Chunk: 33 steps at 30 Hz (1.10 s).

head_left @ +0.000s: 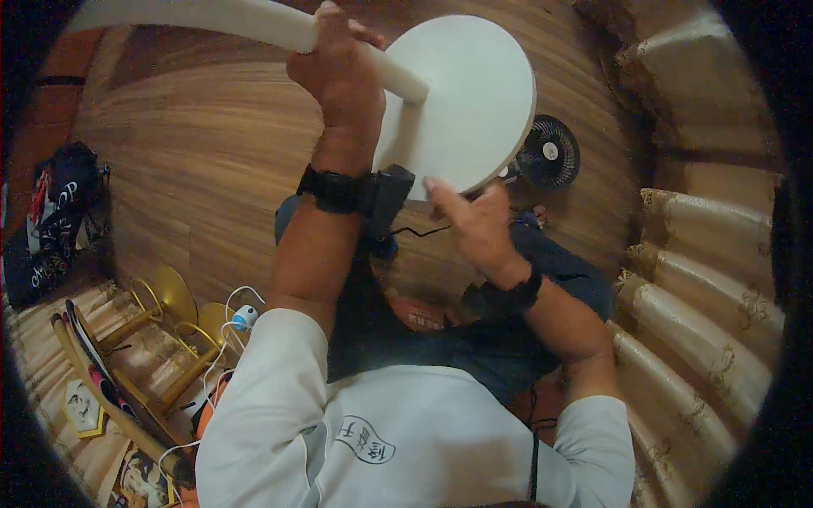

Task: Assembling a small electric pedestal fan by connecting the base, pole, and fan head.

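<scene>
Clasping a white pole (246, 24), the left hand (339, 63) hangs above wood-grained floor (212, 127); the right hand (481, 224) pinches a white disc (470, 102) by its rim; beige curtains (694, 284) hang rightward.

Head camera: left of two fisheyes worn side by side, seeing from the wearer's own viewpoint
Facing: down, over the white cloth shirt (440, 415) toward the brown wood-grain floor (212, 127)
Nearness: shirt close, floor farther off
Rim: black and rounded, with the pale gold patterned curtain (703, 322) bending along its right
</scene>
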Each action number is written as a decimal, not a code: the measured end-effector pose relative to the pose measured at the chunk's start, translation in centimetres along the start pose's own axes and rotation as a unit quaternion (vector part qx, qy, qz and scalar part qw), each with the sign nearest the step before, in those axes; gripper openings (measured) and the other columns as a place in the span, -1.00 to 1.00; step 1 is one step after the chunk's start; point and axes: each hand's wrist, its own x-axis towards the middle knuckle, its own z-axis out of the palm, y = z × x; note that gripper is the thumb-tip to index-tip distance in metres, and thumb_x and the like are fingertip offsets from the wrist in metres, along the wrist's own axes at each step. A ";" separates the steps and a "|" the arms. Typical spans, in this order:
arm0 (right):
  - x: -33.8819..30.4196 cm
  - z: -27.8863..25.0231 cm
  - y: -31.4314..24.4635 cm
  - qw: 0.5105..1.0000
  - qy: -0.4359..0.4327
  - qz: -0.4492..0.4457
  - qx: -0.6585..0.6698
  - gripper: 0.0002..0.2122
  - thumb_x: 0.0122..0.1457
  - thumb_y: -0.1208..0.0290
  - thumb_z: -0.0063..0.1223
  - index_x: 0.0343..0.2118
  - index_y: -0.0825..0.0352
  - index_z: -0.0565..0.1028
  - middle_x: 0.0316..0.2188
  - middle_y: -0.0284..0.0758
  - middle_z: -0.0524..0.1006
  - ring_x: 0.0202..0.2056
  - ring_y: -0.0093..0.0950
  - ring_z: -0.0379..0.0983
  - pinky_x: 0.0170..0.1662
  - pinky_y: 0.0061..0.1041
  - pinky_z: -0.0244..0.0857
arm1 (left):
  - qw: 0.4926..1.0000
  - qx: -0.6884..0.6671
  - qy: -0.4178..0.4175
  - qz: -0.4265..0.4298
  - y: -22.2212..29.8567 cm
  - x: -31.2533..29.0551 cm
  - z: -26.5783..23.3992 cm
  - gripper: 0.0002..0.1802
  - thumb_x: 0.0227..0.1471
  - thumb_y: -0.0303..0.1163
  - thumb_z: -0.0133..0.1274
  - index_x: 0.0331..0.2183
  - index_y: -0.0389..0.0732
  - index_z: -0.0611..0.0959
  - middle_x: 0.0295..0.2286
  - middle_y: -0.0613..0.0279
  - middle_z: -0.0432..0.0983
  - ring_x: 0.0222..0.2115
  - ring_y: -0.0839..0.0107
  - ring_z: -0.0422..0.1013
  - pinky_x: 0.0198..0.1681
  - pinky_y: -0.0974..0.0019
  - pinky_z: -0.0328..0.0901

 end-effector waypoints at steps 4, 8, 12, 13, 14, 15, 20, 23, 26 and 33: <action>-0.5 1.1 1.8 0.997 -0.079 -0.014 0.005 -0.76 0.16 0.35 0.21 -0.20 0.40 0.56 -0.34 -0.35 0.58 -0.40 -0.59 0.46 -0.39 -0.55 0.37 | 0.998 -0.041 0.007 -0.055 0.3 -0.3 0.2 -0.77 0.03 -0.29 0.18 -0.42 -0.13 0.44 -0.61 0.28 0.38 -0.63 0.36 0.39 -0.47 0.18 0.43; -0.2 0.7 2.2 0.992 -0.119 -0.042 -0.010 -0.76 0.18 0.35 0.20 -0.17 0.38 0.56 -0.35 -0.37 0.58 -0.41 -0.60 0.46 -0.41 -0.55 0.38 | 0.996 -0.051 0.002 -0.071 0.4 -0.4 0.3 -0.80 0.04 -0.31 0.15 -0.42 -0.13 0.44 -0.61 0.28 0.38 -0.63 0.35 0.39 -0.45 0.15 0.44; 0.0 -0.1 0.5 0.990 -0.132 -0.015 0.039 -0.75 0.16 0.34 0.21 -0.17 0.38 0.55 -0.39 -0.39 0.57 -0.42 -0.61 0.45 -0.44 -0.56 0.37 | 0.995 -0.039 0.016 -0.086 -0.1 0.2 0.1 -0.81 0.04 -0.31 0.13 -0.42 -0.13 0.44 -0.61 0.29 0.38 -0.63 0.36 0.39 -0.44 0.12 0.44; -0.1 -0.8 -0.6 0.988 -0.145 0.014 0.055 -0.75 0.15 0.35 0.22 -0.17 0.38 0.55 -0.40 -0.40 0.57 -0.42 -0.61 0.45 -0.45 -0.57 0.36 | 0.996 -0.031 -0.002 -0.080 0.0 0.7 -0.4 -0.81 0.05 -0.32 0.13 -0.41 -0.13 0.44 -0.62 0.29 0.38 -0.63 0.36 0.39 -0.45 0.12 0.44; 0.2 -1.7 -0.9 0.987 -0.151 0.031 0.049 -0.76 0.15 0.35 0.22 -0.18 0.37 0.55 -0.42 -0.42 0.56 -0.44 -0.63 0.44 -0.47 -0.58 0.35 | 0.997 -0.023 -0.020 -0.074 -0.1 1.2 -0.9 -0.81 0.05 -0.32 0.13 -0.40 -0.13 0.44 -0.62 0.28 0.37 -0.63 0.35 0.39 -0.45 0.12 0.44; 0.3 -2.8 -1.3 0.986 -0.153 0.048 0.042 -0.77 0.14 0.35 0.22 -0.19 0.36 0.55 -0.44 -0.44 0.55 -0.45 -0.65 0.43 -0.48 -0.58 0.34 | 0.997 -0.018 -0.039 -0.070 -0.2 1.5 -1.2 -0.81 0.06 -0.32 0.14 -0.40 -0.13 0.44 -0.62 0.28 0.37 -0.63 0.35 0.39 -0.45 0.11 0.44; 2.1 -8.0 -3.9 0.980 -0.106 0.041 0.165 -0.78 0.20 0.23 0.13 -0.17 0.23 0.53 -0.42 -0.51 0.54 -0.54 -0.68 0.40 -0.57 -0.58 0.24 | 0.987 -0.042 -0.146 -0.045 -0.3 0.9 -1.4 -0.82 0.09 -0.35 0.13 -0.38 -0.13 0.44 -0.62 0.28 0.36 -0.62 0.37 0.38 -0.45 0.13 0.45; 3.8 -9.7 -2.0 0.987 0.018 0.003 0.158 -0.78 0.22 0.17 0.12 -0.22 0.19 0.49 -0.50 -0.57 0.49 -0.61 -0.75 0.33 -0.64 -0.66 0.14 | 0.982 -0.052 -0.175 -0.056 -0.4 -0.7 -0.6 -0.82 0.09 -0.38 0.13 -0.36 -0.13 0.43 -0.61 0.28 0.36 -0.62 0.40 0.38 -0.45 0.15 0.46; 4.6 -10.3 -1.5 0.987 -0.009 0.050 0.154 -0.80 0.22 0.15 0.12 -0.29 0.15 0.47 -0.52 -0.61 0.45 -0.56 -0.78 0.35 -0.64 -0.70 0.12 | 0.977 -0.048 -0.205 -0.022 -0.3 -1.5 -0.1 -0.81 0.08 -0.40 0.13 -0.35 -0.13 0.41 -0.60 0.29 0.36 -0.61 0.43 0.37 -0.46 0.18 0.46; 4.0 -9.9 -2.0 0.988 0.014 0.045 0.150 -0.83 0.23 0.18 0.11 -0.32 0.15 0.48 -0.50 -0.59 0.48 -0.54 -0.77 0.36 -0.62 -0.70 0.14 | 0.979 0.007 -0.201 -0.035 -0.4 -1.8 0.2 -0.79 0.08 -0.40 0.13 -0.33 -0.13 0.39 -0.60 0.29 0.35 -0.61 0.44 0.38 -0.48 0.20 0.46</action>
